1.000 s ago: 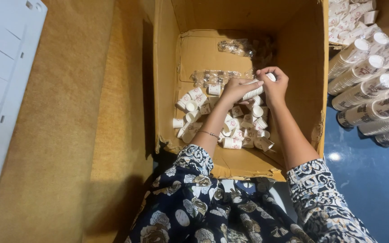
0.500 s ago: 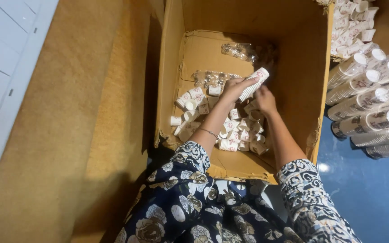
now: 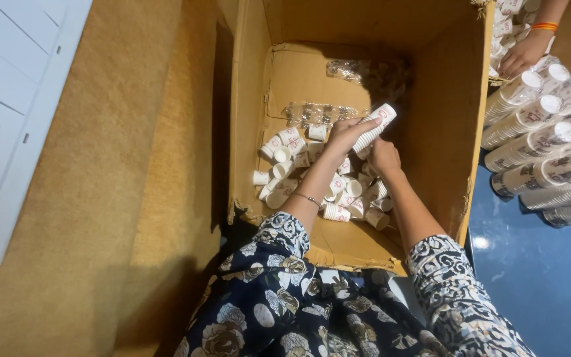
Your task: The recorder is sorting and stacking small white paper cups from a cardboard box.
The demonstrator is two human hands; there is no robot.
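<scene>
Our left hand (image 3: 346,132) grips a cup stack (image 3: 375,127); right hand (image 3: 384,157) state unclear. Loose cups (image 3: 338,188) remain at 6 o'clock in the box (image 3: 444,132).

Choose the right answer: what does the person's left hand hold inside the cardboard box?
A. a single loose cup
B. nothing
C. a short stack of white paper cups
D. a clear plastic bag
C: the left hand grips a short stack of white paper cups, lifted above the loose cups on the floor of the cardboard box.
</scene>
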